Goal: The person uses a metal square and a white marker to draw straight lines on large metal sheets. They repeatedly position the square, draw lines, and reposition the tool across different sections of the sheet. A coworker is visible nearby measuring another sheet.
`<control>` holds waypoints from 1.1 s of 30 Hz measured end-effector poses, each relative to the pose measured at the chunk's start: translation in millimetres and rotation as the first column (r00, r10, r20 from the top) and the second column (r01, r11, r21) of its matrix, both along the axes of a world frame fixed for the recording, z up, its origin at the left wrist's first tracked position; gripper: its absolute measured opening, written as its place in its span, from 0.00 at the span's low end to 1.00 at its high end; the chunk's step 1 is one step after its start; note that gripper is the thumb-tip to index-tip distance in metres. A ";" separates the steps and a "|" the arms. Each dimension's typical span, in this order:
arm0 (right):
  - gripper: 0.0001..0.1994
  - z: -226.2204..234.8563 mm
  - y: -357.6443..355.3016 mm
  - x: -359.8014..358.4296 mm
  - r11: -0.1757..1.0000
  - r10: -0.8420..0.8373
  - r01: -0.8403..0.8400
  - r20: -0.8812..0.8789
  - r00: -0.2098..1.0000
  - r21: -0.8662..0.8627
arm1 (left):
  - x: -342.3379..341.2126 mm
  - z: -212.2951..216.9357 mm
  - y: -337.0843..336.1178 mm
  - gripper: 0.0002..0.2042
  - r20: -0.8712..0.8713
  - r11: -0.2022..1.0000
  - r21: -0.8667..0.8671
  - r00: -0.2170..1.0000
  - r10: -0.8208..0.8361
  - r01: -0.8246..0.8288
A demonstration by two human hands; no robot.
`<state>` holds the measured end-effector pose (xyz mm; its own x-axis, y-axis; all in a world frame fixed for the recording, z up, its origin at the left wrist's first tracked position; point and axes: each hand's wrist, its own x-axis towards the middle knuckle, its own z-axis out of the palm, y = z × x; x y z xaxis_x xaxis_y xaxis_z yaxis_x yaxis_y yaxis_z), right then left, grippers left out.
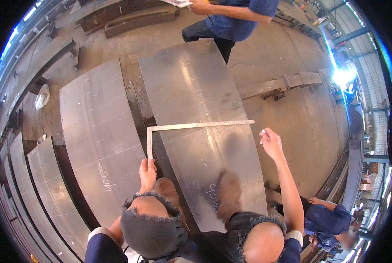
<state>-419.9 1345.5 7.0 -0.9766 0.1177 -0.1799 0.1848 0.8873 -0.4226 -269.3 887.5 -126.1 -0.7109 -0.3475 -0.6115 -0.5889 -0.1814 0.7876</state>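
My left hand [147,175] is closed on the lower end of the short arm of a metal framing square [200,126]. The square's long arm lies across a wide steel plate [185,83], its tip reaching the plate's right edge. Just right of that tip, my right hand [271,143] is raised with the fingers pinched on a small white stick of chalk [261,136]. White chalk writing marks this plate near my brown boot [229,196], which stands on it. A second steel plate [97,118] on the left also bears chalk marks.
More long steel plates [57,193] lie at the left, with dark gaps between. A person [237,22] with a sheet stands at the far end; another person [329,219] is at lower right. A steel beam [288,83] lies on the floor. Bright welding light [343,77] glares at right.
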 end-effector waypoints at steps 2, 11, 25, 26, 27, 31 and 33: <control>0.09 -13.5 -0.1 -22.2 0.994 0.028 -0.023 -0.046 0.999 0.107 | 0.4 4.8 2.7 0.10 -0.007 0.999 -0.049 1.000 -0.025 0.025; 0.21 -64.5 29.8 -133.2 0.956 0.146 -0.189 0.192 0.970 0.223 | -15.2 -2.8 -16.8 0.10 0.168 0.967 -0.197 0.977 -0.130 0.163; 0.09 -125.0 78.2 -176.8 0.836 0.471 -0.237 0.426 0.772 -0.495 | -19.2 45.3 3.1 0.11 0.339 0.701 -0.611 0.922 -0.188 0.368; 0.09 -134.4 82.0 -181.9 0.805 0.468 -0.213 0.371 0.802 -0.554 | -16.3 41.3 9.0 0.11 0.319 0.805 -0.531 0.942 -0.100 0.265; 0.09 -133.0 76.0 -185.8 0.808 0.444 -0.199 0.350 0.825 -0.555 | -9.0 35.5 14.1 0.12 0.305 0.884 -0.443 0.952 -0.008 0.149; 0.08 -128.3 79.2 -201.1 0.803 0.457 -0.272 0.254 0.852 -0.531 | 2.1 12.5 58.9 0.11 0.305 0.804 -0.578 0.951 0.053 0.141; 0.08 -141.4 88.6 -199.2 0.793 0.428 -0.232 0.244 0.870 -0.563 | 14.3 -1.7 82.6 0.11 0.269 0.786 -0.615 0.954 0.132 0.065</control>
<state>-619.1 1434.1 -134.5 -0.7991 -0.4022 -0.4468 0.1385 0.6000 -0.7879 -255.0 970.2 -127.9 -0.5213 -0.7364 -0.4313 -0.8043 0.2549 0.5368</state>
